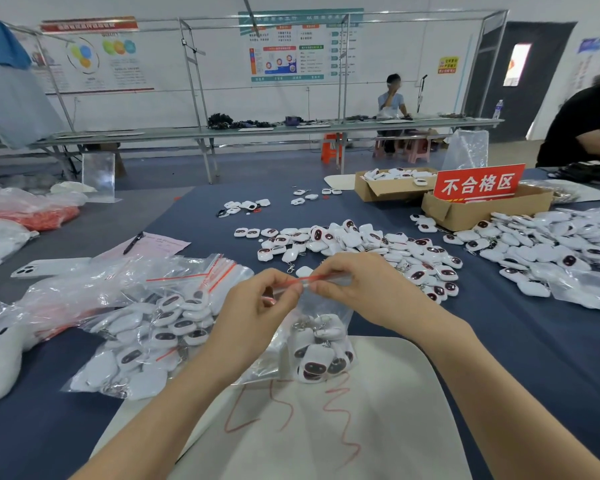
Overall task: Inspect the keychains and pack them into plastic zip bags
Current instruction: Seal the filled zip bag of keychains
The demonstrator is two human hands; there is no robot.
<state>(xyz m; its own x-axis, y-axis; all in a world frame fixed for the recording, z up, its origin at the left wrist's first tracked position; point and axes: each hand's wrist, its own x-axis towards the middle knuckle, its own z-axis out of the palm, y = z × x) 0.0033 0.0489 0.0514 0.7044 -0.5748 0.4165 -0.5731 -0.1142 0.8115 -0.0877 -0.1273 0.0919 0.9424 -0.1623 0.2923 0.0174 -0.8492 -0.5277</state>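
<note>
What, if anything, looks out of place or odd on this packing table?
Red scribbles mark the white mat; a few stray keychains lie apart from the main pile, across the table. Nothing looks spilled or damaged.

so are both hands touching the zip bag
Touching: the head view shows the left hand and right hand pinching the zip bag along its red seal strip.

Bare left grip and right grip on bare forearms, unclothed to the frame edge
</note>
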